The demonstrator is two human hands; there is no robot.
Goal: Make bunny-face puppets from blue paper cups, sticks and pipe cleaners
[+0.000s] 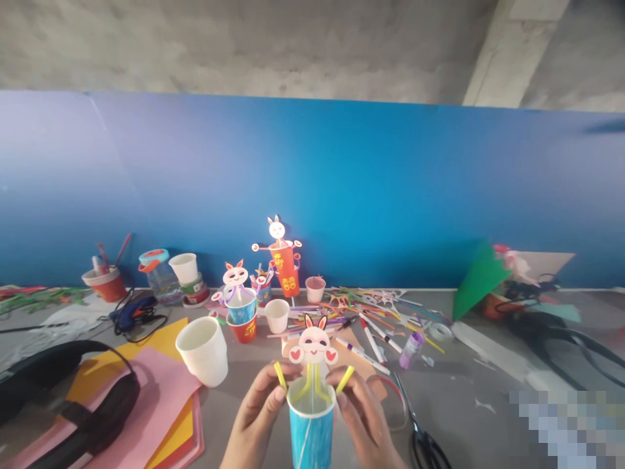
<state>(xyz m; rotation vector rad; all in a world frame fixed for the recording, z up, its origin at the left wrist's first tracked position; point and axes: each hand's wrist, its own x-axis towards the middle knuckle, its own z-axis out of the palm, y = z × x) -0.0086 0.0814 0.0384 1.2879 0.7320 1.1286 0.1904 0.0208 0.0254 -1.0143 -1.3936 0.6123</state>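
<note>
A blue paper cup [311, 433] stands upright between my hands at the bottom centre. From it rises a white paper rabbit head [314, 342] with black-edged ears and two round paws bearing red hearts. Yellow drinking straws [317, 384] run down inside the cup, and yellow ends stick up outside its rim on both sides. My left hand [258, 410] closes its thumb and fingers about the left yellow end, close against the cup. On the other side, my right hand [361, 417] pinches around the right yellow end. Fingers behind the cup are partly hidden.
Behind stand finished-looking rabbit cups, one blue on red [243, 312] and one tall red [284, 270]. A white cup [202, 352] leans at left near coloured paper [161, 391] and headphones [97, 404]. Scissors [420, 430], markers [374, 339] and a purple glue stick [411, 350] lie right.
</note>
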